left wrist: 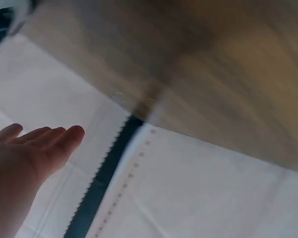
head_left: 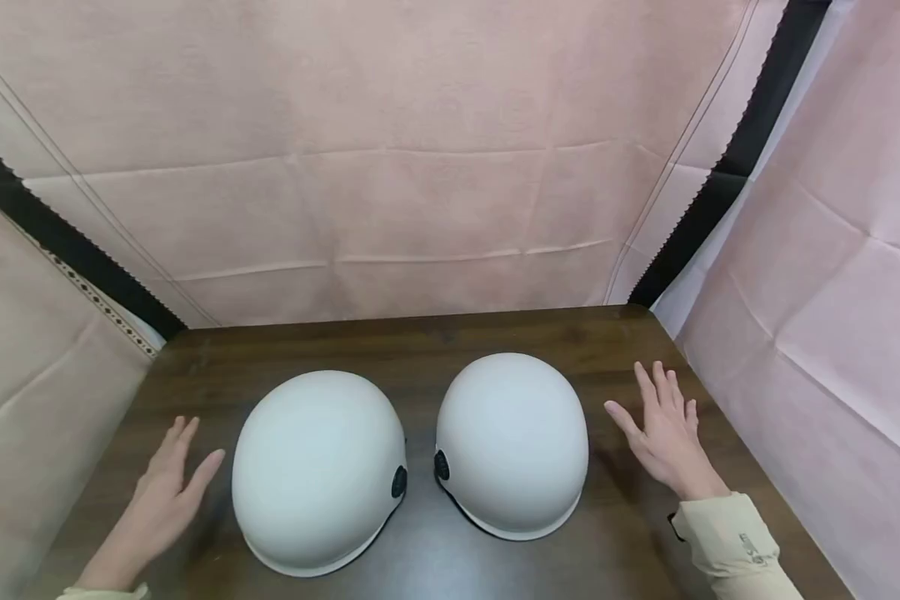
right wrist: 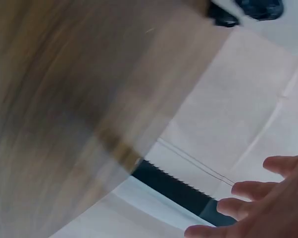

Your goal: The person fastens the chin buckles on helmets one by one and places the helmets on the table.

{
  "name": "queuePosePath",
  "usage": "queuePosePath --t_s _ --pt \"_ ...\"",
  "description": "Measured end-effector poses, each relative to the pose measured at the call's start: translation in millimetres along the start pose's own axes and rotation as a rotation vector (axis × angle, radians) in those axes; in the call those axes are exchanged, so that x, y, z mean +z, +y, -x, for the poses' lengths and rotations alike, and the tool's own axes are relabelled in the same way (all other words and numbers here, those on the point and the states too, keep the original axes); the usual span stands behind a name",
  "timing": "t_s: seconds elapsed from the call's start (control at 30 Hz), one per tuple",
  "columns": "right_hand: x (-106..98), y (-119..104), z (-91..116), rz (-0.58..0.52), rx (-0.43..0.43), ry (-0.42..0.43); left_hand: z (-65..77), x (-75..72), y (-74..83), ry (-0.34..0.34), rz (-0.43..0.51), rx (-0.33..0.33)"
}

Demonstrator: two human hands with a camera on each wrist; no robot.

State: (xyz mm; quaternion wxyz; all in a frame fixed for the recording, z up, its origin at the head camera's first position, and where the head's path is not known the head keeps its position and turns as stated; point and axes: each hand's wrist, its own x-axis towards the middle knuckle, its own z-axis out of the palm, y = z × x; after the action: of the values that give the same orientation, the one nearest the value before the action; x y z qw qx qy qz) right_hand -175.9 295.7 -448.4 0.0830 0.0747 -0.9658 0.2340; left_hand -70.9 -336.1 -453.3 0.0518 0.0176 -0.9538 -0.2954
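Two smooth white helmets sit side by side on the dark wooden table, domes up, in the head view. The left helmet (head_left: 318, 475) looks slightly larger, with a black oval fitting (head_left: 399, 482) on its inner side. A similar black fitting (head_left: 441, 465) marks the inner side of the right helmet (head_left: 516, 446). To the left of the pair is my left hand (head_left: 161, 500), fingers extended and thumb apart, holding nothing. My right hand (head_left: 667, 433) is spread beyond the right helmet, also holding nothing. Each wrist view catches its own hand, the left hand (left wrist: 37, 158) and the right hand (right wrist: 268, 203).
The wooden table (head_left: 420, 333) ends at a pale pink fabric wall (head_left: 420, 208) behind it. More fabric hangs at both sides, the right panel (head_left: 832, 292) running along the table's edge. Black strips (head_left: 720, 183) line the back corners.
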Motion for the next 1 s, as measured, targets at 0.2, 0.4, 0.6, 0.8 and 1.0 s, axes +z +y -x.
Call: queuePosePath --t_s 0.2,0.4,0.6,0.8,1.0 --pt "-7.1 -28.4 8.6 -0.141 -0.024 0.118 2.8 2.3 45.1 0.044 0.163 0.030" --pt "-9.2 -70.7 17.0 -0.270 -0.117 0.303 1.9 15.1 83.0 0.068 0.195 0.060" --pt "17.0 -125.0 20.6 -0.336 -0.322 0.442 -5.2 28.4 104.3 0.137 0.159 0.119" --pt "53.8 -189.7 30.4 -0.394 -0.434 0.232 -10.0 34.8 110.9 0.176 0.124 0.151" --pt "70.9 -222.9 28.4 -0.470 -0.351 0.000 -14.4 43.5 120.4 0.188 0.100 0.165"
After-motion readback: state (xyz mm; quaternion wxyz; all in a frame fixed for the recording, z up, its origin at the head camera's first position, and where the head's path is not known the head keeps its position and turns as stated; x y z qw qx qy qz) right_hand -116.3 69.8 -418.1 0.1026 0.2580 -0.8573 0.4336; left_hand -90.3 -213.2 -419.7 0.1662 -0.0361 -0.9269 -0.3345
